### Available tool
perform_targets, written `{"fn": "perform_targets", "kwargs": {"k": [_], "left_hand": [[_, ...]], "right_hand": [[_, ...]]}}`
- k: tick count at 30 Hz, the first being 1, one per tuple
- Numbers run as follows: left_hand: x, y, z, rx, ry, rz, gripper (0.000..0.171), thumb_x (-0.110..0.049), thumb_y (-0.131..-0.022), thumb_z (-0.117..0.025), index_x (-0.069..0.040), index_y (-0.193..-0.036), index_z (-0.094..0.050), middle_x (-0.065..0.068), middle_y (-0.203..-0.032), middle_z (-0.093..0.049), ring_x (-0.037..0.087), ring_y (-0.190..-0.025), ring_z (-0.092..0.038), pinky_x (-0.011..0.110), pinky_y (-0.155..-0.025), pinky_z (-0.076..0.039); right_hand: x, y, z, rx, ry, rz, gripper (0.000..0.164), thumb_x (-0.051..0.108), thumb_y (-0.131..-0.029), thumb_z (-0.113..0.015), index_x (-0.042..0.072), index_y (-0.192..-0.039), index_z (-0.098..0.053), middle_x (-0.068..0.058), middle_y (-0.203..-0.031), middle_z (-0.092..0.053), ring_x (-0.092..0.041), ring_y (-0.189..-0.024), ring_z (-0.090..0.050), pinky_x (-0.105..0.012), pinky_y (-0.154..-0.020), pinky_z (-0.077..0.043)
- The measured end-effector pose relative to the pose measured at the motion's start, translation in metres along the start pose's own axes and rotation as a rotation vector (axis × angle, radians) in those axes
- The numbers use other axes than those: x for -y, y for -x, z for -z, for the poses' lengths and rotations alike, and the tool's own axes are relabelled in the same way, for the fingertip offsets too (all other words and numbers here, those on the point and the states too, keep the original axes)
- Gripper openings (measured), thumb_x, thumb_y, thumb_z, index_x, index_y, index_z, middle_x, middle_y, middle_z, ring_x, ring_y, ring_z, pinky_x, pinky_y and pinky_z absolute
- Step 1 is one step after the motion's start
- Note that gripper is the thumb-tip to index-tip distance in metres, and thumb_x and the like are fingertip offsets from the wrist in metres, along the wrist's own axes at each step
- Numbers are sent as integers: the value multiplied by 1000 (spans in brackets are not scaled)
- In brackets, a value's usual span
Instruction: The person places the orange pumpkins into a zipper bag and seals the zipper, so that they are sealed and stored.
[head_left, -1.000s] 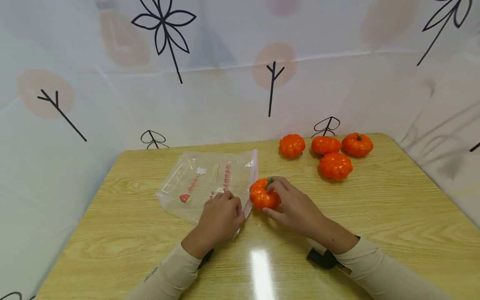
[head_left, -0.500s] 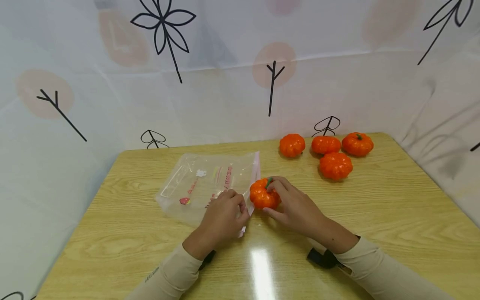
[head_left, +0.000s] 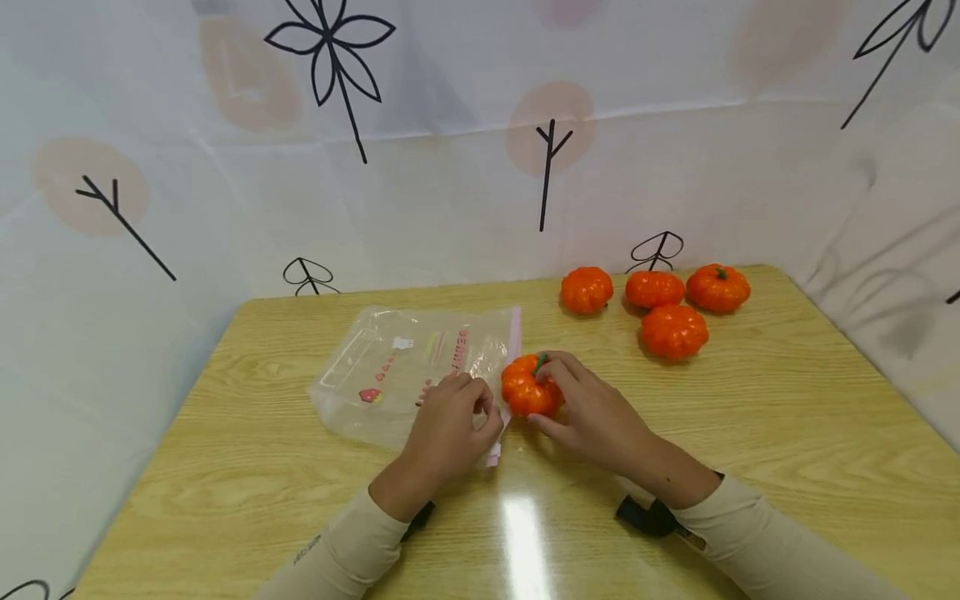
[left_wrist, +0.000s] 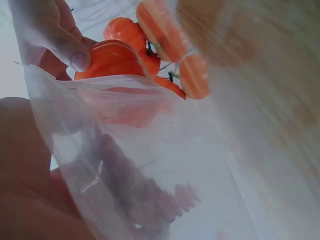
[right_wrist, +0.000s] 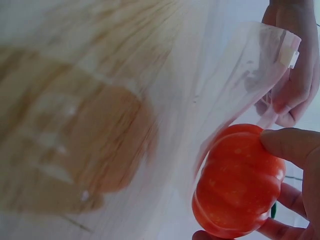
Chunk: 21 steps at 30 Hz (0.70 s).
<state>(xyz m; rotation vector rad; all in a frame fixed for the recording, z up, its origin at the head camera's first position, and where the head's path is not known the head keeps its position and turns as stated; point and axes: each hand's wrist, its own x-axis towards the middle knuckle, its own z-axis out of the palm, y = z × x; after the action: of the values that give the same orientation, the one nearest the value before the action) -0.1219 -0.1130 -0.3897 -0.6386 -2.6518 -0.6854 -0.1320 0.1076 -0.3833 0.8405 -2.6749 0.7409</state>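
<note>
My right hand (head_left: 600,417) grips a small glossy orange pumpkin (head_left: 528,390) with a green stem, thumb on its near side and fingers around the top. The pumpkin sits right at the mouth of a clear plastic zip bag (head_left: 382,346) printed with small red figures and edged in pink. At that mouth, my left hand (head_left: 453,425) pinches the near edge between thumb and fingers. From the right wrist view, the pumpkin (right_wrist: 240,180) overlaps the bag's opening, and a white zip slider (right_wrist: 289,52) shows at the edge's end. The bag film partly covers the pumpkin (left_wrist: 112,60) in the left wrist view.
Several more orange pumpkins stand at the back right of the wooden table (head_left: 750,433): one apart (head_left: 587,290), the others grouped around a front pumpkin (head_left: 673,332). A white patterned cloth (head_left: 450,200) hangs behind the table.
My left hand has shifted slightly right and up, drawing the near corner of the bag's mouth right. The right hand and its pumpkin stay almost in place.
</note>
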Motion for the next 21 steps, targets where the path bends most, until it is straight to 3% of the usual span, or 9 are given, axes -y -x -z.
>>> {"fn": "perform_targets", "kwargs": {"k": [8, 16, 21], "left_hand": [[-2, 0, 0, -53, 45, -62, 15, -17, -84, -70, -15, -75, -59, -4, -71, -50, 11, -69, -42, 26, -69, -39], [-5, 0, -2, -3, 48, -93, 15, -21, -86, -72, -17, -78, -60, -5, -72, -50, 11, -73, -43, 24, -69, -34], [-7, 0, -1, 39, 52, -72, 19, -26, -86, -74, -19, -77, -59, -6, -72, -51, 9, -75, -44, 31, -73, -37]], "right_hand": [[0, 0, 1, -7, -6, 21, 48, 27, -80, -84, 9, -113, -54, -9, -138, -53, -24, -108, -62, -39, -81, -56], [-1, -1, 1, -14, -23, 25, 50, 26, -80, -84, 9, -116, -53, -9, -138, -52, -27, -113, -62, -42, -86, -57], [-1, -2, 0, -20, -26, 36, 50, 25, -80, -85, 9, -116, -54, -10, -138, -52, -29, -119, -61, -44, -90, -56]]}}
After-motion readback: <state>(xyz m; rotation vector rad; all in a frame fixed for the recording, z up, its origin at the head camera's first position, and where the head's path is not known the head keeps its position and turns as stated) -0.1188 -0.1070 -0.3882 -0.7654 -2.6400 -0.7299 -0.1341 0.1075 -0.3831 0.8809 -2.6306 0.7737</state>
